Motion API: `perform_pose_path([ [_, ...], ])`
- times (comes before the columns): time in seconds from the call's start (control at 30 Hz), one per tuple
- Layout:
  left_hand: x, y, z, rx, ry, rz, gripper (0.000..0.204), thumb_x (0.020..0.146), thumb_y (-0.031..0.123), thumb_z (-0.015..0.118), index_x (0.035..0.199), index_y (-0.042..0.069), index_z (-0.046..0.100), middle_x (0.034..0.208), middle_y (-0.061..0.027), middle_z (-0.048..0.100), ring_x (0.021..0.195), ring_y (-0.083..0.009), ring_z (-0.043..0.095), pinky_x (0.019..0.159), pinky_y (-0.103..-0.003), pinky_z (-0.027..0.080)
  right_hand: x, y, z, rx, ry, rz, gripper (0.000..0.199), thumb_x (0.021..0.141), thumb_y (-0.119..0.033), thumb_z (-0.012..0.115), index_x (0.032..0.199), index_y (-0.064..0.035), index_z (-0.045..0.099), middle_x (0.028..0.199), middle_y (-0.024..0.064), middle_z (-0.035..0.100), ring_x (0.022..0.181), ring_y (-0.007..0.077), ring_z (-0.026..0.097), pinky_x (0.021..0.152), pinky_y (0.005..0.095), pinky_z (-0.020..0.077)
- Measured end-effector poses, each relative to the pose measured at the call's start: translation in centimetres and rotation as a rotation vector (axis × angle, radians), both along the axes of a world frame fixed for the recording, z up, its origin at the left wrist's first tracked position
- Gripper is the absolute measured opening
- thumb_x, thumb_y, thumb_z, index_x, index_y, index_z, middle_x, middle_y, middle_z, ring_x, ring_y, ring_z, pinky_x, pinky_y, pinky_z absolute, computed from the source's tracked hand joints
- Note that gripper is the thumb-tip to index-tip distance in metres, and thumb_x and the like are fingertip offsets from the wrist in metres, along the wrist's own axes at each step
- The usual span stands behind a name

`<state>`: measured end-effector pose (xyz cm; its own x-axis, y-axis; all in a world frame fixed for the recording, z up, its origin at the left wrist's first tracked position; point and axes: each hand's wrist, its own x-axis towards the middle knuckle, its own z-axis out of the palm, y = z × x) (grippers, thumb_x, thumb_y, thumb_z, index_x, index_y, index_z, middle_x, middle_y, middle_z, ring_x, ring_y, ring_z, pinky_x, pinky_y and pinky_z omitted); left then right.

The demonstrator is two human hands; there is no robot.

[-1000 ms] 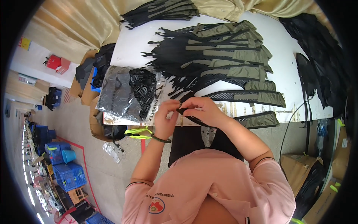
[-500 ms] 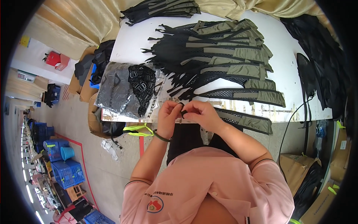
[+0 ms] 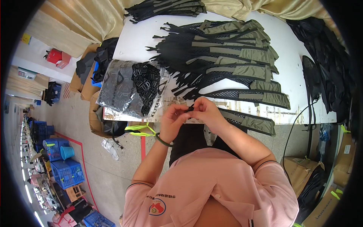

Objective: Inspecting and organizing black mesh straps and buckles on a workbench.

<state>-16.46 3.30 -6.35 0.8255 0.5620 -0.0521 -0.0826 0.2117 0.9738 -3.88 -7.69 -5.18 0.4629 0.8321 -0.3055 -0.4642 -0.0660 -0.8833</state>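
Nearby, buckles left, mesh straps ahead, hands pinching black piece.

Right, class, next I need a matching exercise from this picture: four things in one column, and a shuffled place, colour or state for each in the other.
Things:
1. small black piece
2. black buckles
3. curtain
4. round bucket

Descriptions:
A. light blue
B. heaped towards the left of the white table
C. at the fingertips of the left hand and right hand
D. gold, hanging in folds

Pairs: 1-C, 2-B, 3-D, 4-A
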Motion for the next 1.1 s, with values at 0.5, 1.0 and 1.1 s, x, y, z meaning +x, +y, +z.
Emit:
perform_pose_path([
  [0.5,-6.2,-0.2,-2.7,-0.060,0.161,-0.201,0.025,0.082,-0.005,0.065,0.104,0.004,0.056,0.089,-0.0022,0.057,0.071,-0.0104,0.058,0.066,-0.023,0.049,2.5,0.5,-0.9,-0.063,-0.653,0.143,0.010,0.084,-0.011,0.064,0.089,-0.0029,0.065,0.073,0.0034,0.056,0.070,0.0157,0.056,0.063,0.0276,0.0443],
  [1.0,-4.6,4.7,-0.5,0.420,0.250,-0.022,0.036,0.082,0.011,0.070,0.114,0.004,0.056,0.096,-0.0087,0.065,0.070,-0.0132,0.062,0.061,-0.026,0.049,4.7,2.3,-3.2,-0.100,-0.870,0.290,0.013,0.086,-0.010,0.059,0.095,-0.0006,0.062,0.080,0.0148,0.067,0.069,0.0316,0.063,0.064,0.0360,0.0493],
  [1.1,-0.9,4.6,-0.9,0.170,0.116,-0.039,0.019,0.084,0.005,0.066,0.103,0.002,0.061,0.085,-0.0031,0.065,0.067,-0.0073,0.059,0.058,-0.022,0.047,3.7,2.6,-2.9,-0.056,-0.484,0.415,0.018,0.086,-0.013,0.060,0.101,-0.0028,0.063,0.080,0.0162,0.066,0.070,0.0302,0.063,0.066,0.0343,0.0488],
])
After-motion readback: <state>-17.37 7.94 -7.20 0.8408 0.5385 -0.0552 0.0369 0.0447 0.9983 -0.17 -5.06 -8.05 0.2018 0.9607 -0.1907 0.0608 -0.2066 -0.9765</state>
